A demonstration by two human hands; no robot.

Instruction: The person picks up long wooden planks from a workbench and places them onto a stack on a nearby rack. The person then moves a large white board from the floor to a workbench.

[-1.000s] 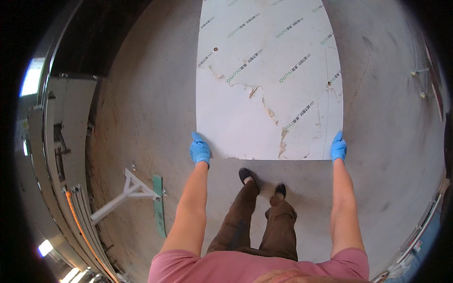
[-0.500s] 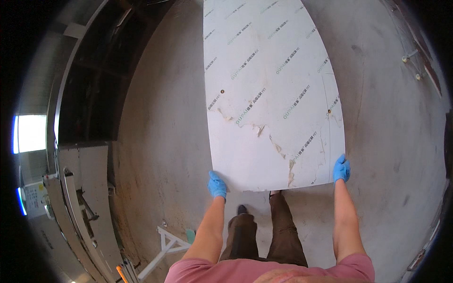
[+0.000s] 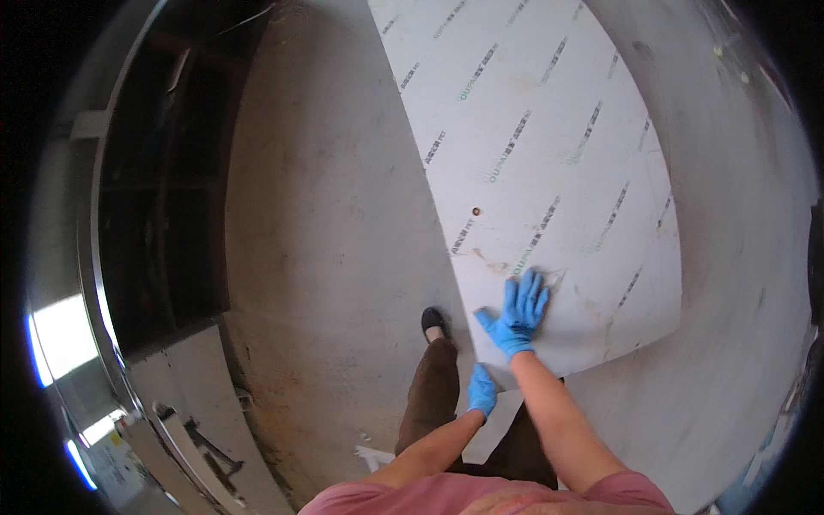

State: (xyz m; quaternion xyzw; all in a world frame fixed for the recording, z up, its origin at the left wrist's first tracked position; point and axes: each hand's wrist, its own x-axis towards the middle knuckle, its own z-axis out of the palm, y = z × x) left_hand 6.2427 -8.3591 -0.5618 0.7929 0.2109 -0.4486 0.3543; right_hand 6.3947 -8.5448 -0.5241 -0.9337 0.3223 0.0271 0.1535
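Observation:
A large white panel (image 3: 558, 163) covered in printed protective film stretches away from me over the floor. Its film is torn in brownish patches toward the near end, and a small brass-coloured round fitting (image 3: 476, 211) sits close to the left edge. At the panel's near left corner, my left hand (image 3: 481, 393), in a blue glove, is closed on the edge; its fingertips are partly hidden. My right hand (image 3: 517, 316), gloved in blue too, lies flat on the film with fingers spread, just beyond the left one.
Grey concrete floor (image 3: 335, 215) surrounds the panel. Along the left stands a dark shelf-like unit (image 3: 163, 197), with pale boards (image 3: 193, 386) nearer me. A pale flat piece (image 3: 491, 433) shows between my legs, and my dark shoe (image 3: 434, 322) is left of the panel.
My right hand has left the panel's near right corner and now rests on its face near the left corner. The panel appears turned and further right. My left hand has shifted right.

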